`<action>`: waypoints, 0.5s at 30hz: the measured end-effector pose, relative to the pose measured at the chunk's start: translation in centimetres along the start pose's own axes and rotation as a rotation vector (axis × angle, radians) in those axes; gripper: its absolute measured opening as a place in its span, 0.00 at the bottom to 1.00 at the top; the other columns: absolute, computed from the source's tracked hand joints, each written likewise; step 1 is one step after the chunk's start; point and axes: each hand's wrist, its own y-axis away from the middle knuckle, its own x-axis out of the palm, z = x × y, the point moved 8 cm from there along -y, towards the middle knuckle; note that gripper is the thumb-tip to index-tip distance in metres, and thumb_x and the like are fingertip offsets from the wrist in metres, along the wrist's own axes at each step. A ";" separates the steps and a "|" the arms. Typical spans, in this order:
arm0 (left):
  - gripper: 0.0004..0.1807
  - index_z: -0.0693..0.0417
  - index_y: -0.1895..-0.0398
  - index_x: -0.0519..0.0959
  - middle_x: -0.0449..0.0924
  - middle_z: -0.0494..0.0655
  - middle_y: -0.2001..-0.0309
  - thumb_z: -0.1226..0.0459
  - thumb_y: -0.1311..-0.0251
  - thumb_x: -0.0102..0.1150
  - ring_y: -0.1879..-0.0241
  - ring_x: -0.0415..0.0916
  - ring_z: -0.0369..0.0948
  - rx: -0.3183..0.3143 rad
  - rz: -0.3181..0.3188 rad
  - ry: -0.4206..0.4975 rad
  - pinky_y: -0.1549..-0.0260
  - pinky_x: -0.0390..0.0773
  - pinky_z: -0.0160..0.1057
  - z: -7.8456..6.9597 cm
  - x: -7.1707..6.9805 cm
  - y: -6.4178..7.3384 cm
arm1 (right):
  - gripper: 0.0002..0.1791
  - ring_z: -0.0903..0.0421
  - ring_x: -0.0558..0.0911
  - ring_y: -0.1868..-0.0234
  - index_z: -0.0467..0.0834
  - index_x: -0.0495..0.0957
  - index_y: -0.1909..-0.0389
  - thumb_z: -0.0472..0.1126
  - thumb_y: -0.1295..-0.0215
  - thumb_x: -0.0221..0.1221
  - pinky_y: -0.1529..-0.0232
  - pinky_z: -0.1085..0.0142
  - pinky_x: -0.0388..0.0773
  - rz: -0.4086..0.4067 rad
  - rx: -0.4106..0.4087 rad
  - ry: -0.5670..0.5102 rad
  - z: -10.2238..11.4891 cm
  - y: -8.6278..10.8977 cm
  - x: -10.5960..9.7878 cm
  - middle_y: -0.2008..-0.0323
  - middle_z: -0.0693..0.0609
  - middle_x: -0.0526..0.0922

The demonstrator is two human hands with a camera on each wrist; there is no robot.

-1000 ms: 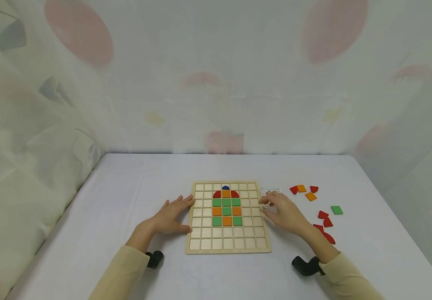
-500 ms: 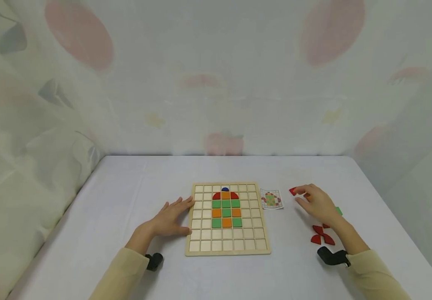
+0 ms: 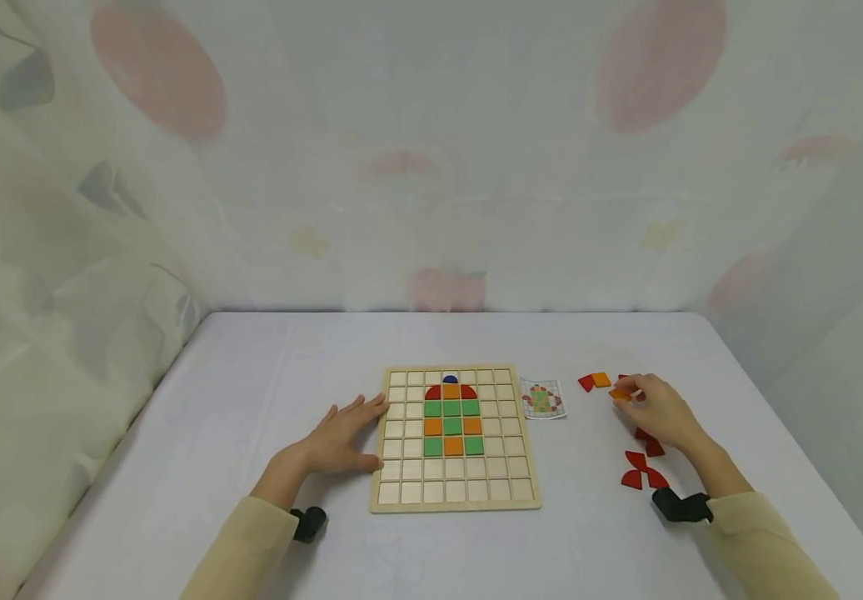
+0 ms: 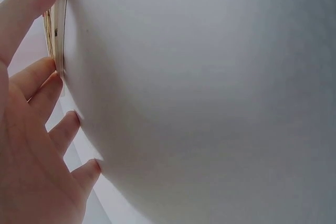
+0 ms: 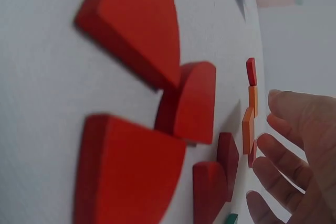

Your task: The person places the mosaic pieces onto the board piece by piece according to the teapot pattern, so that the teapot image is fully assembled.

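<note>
In the head view, my left hand [image 3: 341,435] rests with spread fingers against the left edge of a wooden grid board [image 3: 401,492]. Its thumb and fingertips touch the board's rim, as the left wrist view also shows. Green, orange, red and blue tiles fill a patch in the board's upper middle. My right hand [image 3: 660,408] hovers at an orange square tile [image 3: 621,394], thumb and forefinger on either side of it. From the right wrist, that tile lies flat on the table beyond my fingers [image 5: 278,177], which are loosely bent and apart. A grip on it is not visible.
Right of the board lies a paper pattern card [image 3: 542,399]. Another orange tile [image 3: 601,379] touches a red piece [image 3: 586,382] behind. Several red quarter-round pieces [image 3: 631,479] lie nearer me, below my right hand. A green tile [image 5: 231,219] is partly visible in the right wrist view.
My right hand moved from the board's right edge across the card to the loose tiles, then slightly further right. Red pieces near me shifted by half a second ago. My left hand stayed put.
</note>
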 end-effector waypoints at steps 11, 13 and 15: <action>0.46 0.52 0.30 0.56 0.50 0.47 0.28 0.53 0.53 0.68 0.29 0.42 0.54 0.015 -0.003 0.000 0.37 0.38 0.65 -0.2 -0.1 0.1 | 0.14 0.46 0.75 0.64 0.35 0.76 0.59 0.40 0.43 0.60 0.64 0.53 0.77 0.041 0.052 0.057 -1.6 -0.6 0.1 0.65 0.42 0.76; 0.46 0.51 0.30 0.56 0.50 0.46 0.28 0.53 0.53 0.67 0.29 0.42 0.54 0.013 -0.001 0.000 0.37 0.38 0.65 -0.1 -0.1 0.1 | 0.15 0.48 0.75 0.65 0.35 0.76 0.60 0.41 0.43 0.60 0.66 0.55 0.77 0.054 0.070 0.066 -1.8 -0.8 0.2 0.66 0.42 0.76; 0.46 0.51 0.30 0.56 0.50 0.46 0.28 0.53 0.53 0.67 0.29 0.42 0.53 0.011 -0.001 -0.001 0.37 0.38 0.65 -0.1 0.0 0.0 | 0.16 0.49 0.73 0.67 0.35 0.75 0.60 0.43 0.44 0.60 0.68 0.57 0.76 0.067 0.082 0.072 -2.0 -0.9 0.4 0.67 0.41 0.76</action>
